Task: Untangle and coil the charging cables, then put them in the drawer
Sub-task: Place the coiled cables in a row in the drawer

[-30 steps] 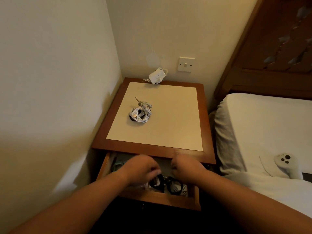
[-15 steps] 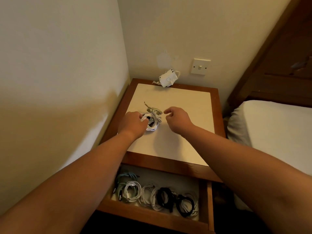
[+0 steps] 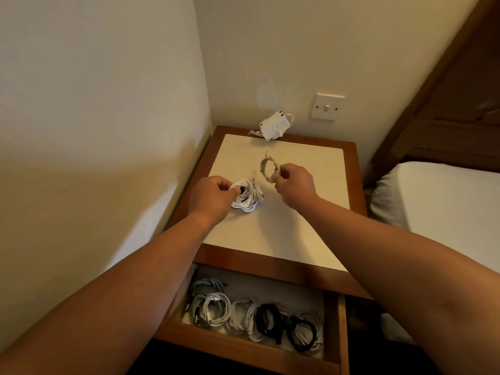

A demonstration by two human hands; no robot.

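Note:
A bundle of white cables (image 3: 249,197) lies on the nightstand top (image 3: 284,228). My left hand (image 3: 212,197) grips its left edge. My right hand (image 3: 293,185) pinches a small coiled beige cable (image 3: 266,169) and holds it upright, just clear of the white bundle. Below, the open drawer (image 3: 334,328) holds several coiled cables (image 3: 257,318), white, black and pale green, laid side by side.
A white adapter (image 3: 273,128) with a cord leans against the wall at the back of the nightstand, below a wall switch (image 3: 327,106). A wall runs close along the left. A bed with white sheets (image 3: 443,207) stands to the right.
Both hands left the drawer and reached up to the cable pile on the top. My right hand has lifted the beige coil away from the white bundle, which my left hand holds.

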